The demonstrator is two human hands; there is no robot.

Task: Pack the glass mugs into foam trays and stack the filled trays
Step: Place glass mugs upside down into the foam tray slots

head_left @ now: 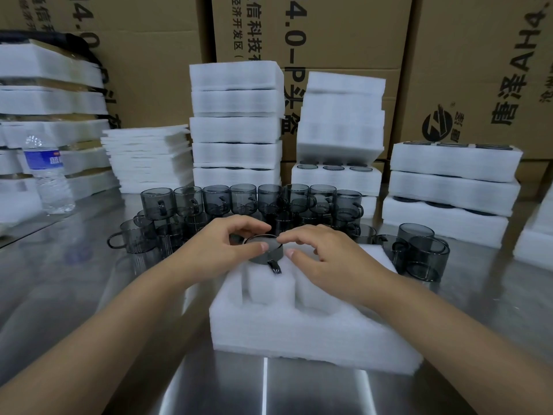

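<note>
1. A smoky grey glass mug (264,253) is sitting partway down in a far pocket of the foam tray (314,333), its handle pointing toward the person.
2. The left hand (218,244) is gripping the mug's rim, thumb on the near edge, fingers curling over the far edge.
3. The right hand (323,253) is pinching the rim's right side with bent fingertips, thumb just beside the glass.
4. The tray is lying on a steel table (89,295).
5. Loose mugs (245,199) are standing in rows just behind the tray.
6. Stacks of filled trays (236,130) are standing behind them, in front of cardboard boxes (344,40).
7. A water bottle (48,175) is standing far left.
</note>
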